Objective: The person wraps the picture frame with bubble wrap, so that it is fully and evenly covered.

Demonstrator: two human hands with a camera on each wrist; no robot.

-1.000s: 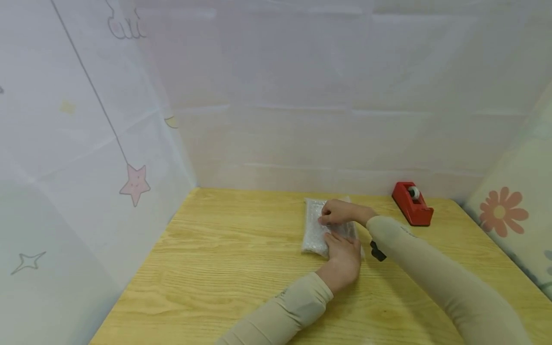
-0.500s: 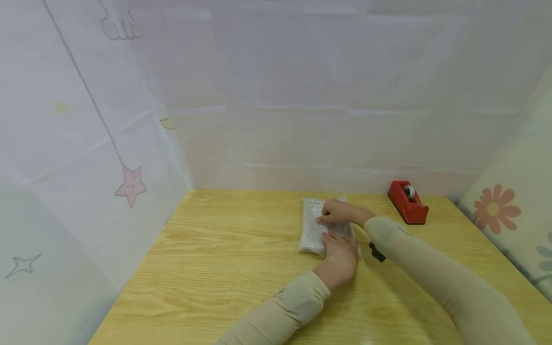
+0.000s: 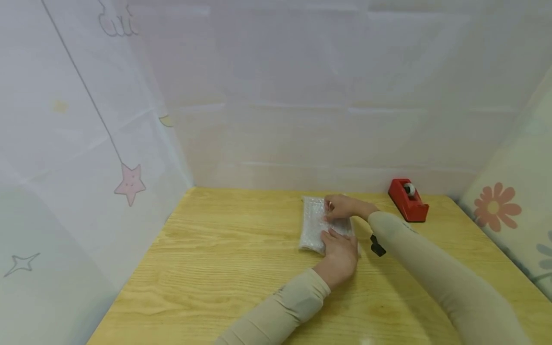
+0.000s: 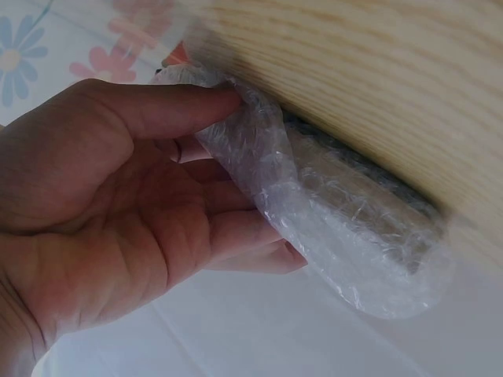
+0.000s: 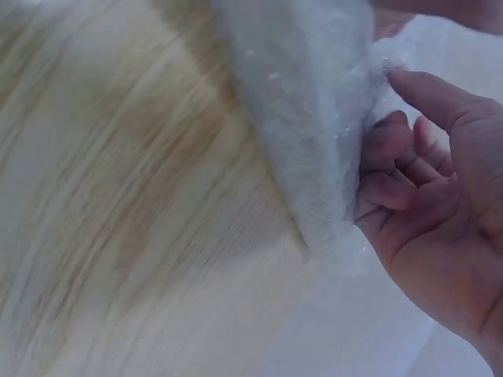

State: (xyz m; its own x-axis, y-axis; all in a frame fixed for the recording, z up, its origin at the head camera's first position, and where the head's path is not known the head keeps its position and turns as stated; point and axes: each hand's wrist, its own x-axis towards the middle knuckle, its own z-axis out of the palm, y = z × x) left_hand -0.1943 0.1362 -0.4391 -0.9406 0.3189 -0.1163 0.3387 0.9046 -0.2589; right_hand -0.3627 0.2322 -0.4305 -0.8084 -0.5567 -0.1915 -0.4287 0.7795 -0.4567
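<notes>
A flat package in clear bubble wrap (image 3: 313,232) lies on the wooden table; in the left wrist view, a brownish thing with a dark edge shows through the bubble wrap (image 4: 357,200). My left hand (image 3: 340,254) rests across its near right part with fingers extended, and the thumb touches the wrap's side in the left wrist view. Over the upper right part, my right hand (image 3: 345,207) has curled fingers, its thumb and index fingertips close together at the wrap. In the right wrist view, the right thumb (image 5: 436,98) touches the plastic; what lies exactly between the fingertips is hidden.
A red tape dispenser (image 3: 407,200) with a roll in it stands at the table's back right. Below the right forearm is a small black object (image 3: 378,246). Printed cloth walls (image 3: 276,120) border the wooden table (image 3: 233,239) at the back and sides.
My right hand has shifted slightly right on the package, and a gap now shows inside its curled thumb and index finger. The left hand stays in place. The head view has shifted a little.
</notes>
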